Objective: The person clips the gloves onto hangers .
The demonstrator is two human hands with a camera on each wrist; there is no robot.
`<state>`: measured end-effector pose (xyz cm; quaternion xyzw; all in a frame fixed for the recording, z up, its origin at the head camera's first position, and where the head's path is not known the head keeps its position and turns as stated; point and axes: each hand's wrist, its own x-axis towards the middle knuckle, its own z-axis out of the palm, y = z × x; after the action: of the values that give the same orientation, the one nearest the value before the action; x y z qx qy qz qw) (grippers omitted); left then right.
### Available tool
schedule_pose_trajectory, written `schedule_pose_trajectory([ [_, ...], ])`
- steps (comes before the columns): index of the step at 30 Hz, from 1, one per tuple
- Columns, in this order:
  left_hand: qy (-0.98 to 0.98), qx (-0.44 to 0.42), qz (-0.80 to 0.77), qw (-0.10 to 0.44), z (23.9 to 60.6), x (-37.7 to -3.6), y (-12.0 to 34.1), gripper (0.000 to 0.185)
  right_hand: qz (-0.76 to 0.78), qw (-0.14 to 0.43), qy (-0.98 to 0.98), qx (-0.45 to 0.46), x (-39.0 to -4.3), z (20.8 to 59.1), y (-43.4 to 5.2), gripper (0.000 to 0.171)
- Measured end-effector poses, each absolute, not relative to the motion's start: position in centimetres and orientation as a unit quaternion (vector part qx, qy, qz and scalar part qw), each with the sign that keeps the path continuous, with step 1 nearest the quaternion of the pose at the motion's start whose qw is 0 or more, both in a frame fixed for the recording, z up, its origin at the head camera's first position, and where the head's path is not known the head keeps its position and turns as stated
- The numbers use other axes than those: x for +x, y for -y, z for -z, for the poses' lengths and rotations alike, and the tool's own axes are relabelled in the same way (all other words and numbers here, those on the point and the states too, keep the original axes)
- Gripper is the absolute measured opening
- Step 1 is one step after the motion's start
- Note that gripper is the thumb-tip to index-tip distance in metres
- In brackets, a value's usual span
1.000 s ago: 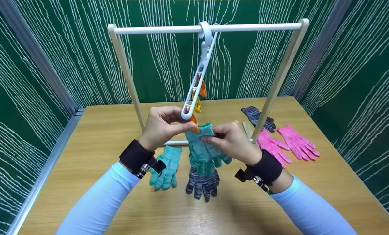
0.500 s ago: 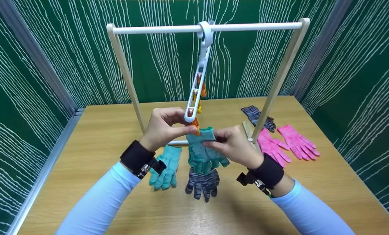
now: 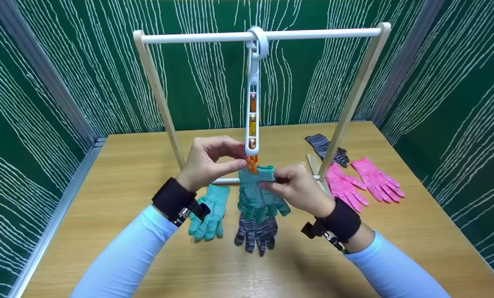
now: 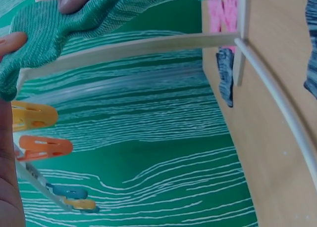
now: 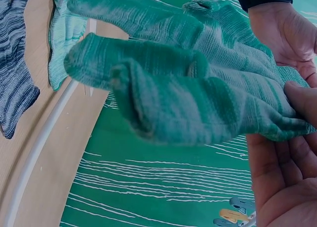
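Observation:
My left hand (image 3: 207,159) pinches an orange clothespin (image 3: 252,164) at the near end of a white clip hanger (image 3: 252,152). A mottled green knit glove (image 3: 257,194) hangs fingers down, its cuff right at the clothespin's tip. The right hand (image 3: 298,188) grips the cuff's right side between thumb and fingers. Seen from the right wrist, the glove (image 5: 198,78) stretches across the view with its fingers loose. In the left wrist view, a yellow clothespin (image 4: 34,115) and another orange clothespin (image 4: 47,147) hang farther along the hanger, holding nothing.
The hanger hooks over the top bar (image 3: 321,34) of a wooden rack. A second green glove (image 3: 210,213) and a dark striped glove (image 3: 256,234) lie on the table (image 3: 139,256). Pink gloves (image 3: 377,180) and another dark striped glove (image 3: 319,145) lie at the right.
The hanger has swung from slanting to pointing straight toward me, its near end moving right and slightly down. The clothespin and green cuff have shifted with it; both hands keep their grips.

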<state>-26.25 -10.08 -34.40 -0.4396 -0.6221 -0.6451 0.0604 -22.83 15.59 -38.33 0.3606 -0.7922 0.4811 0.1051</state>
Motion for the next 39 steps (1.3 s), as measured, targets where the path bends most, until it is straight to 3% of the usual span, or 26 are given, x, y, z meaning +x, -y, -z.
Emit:
schedule_pose_trajectory([
  [6,0.600,-0.422,0.678,0.055,34.6,-26.4,10.0,0.036,-0.485,0.107,0.788,0.363,-22.8,38.4,-15.6,0.004],
  [15,0.653,-0.338,0.670,0.106,34.2,-26.6,9.8,0.027,-0.487,0.104,0.786,0.365,-22.6,38.5,-15.6,0.005],
  [21,0.675,-0.319,0.657,0.109,33.7,-27.1,9.5,0.033,-0.489,0.098,0.787,0.364,-22.6,38.4,-15.5,0.007],
  [30,0.701,-0.315,0.636,0.065,32.9,-28.1,9.1,0.045,-0.490,0.089,0.787,0.364,-22.5,38.4,-15.4,0.007],
  [39,0.722,-0.321,0.612,0.038,32.2,-28.5,8.9,0.044,-0.488,0.092,0.785,0.371,-22.4,38.4,-15.3,0.006],
])
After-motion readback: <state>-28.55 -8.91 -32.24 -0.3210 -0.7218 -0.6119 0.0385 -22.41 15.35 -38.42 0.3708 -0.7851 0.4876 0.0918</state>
